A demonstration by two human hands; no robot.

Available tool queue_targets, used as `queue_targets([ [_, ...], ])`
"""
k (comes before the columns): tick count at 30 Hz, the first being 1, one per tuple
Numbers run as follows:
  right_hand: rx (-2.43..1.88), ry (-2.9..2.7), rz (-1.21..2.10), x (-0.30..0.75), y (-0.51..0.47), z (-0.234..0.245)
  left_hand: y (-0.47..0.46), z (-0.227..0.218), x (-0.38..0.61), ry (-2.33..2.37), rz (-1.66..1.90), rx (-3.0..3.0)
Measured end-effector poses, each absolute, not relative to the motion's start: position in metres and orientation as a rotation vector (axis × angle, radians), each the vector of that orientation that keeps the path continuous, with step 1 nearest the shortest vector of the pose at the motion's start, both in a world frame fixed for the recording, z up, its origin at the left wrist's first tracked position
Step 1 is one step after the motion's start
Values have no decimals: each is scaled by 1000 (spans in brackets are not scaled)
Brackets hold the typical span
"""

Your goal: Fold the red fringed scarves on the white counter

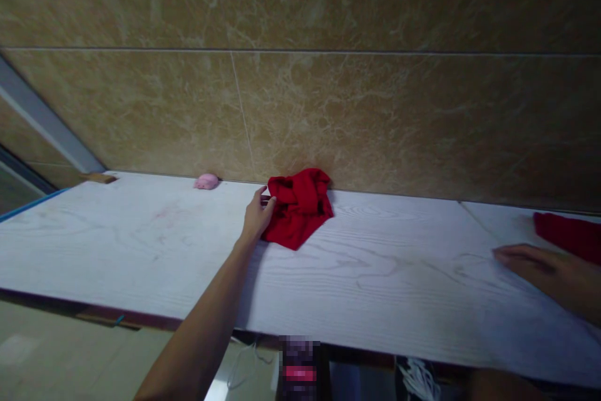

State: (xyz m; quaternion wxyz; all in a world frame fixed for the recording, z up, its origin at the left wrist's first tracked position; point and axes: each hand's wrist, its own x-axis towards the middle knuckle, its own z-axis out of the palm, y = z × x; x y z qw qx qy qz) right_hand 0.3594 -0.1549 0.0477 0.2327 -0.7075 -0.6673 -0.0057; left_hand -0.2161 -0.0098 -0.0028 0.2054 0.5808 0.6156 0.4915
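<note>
Head view: a white wood-grain board [141, 251] runs across the frame below a tan marble-patterned wall [375, 107]. A crumpled red cloth [300, 206] lies on the board at its far edge, touching the wall. The left hand [257, 216] reaches across the board to the cloth's left side; its fingers are loosely curled, with the fingertips on the cloth's edge, and a firm grip on the fabric cannot be confirmed. The right hand [549, 273] lies flat on the board, well to the right of the cloth, fingers extended and together, holding nothing. A second red cloth [570, 235] lies just beyond the right hand, cut off by the frame edge. A small pink object [206, 181] sits left of the crumpled cloth, against the wall.
</note>
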Motion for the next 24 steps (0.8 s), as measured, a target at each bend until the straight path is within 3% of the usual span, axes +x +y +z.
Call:
queue_targets([
  [4,-1898,-1878,268,316,-179,17,-7,-3,-217,1752,1292,1715],
  [12,-1725,-1917,-146,311,-201,-44,-8,-2,-218,1870,1086,1904],
  [24,-1639,-1920,-291,310,-200,-50,-7,2,-216,1989,982,1967],
])
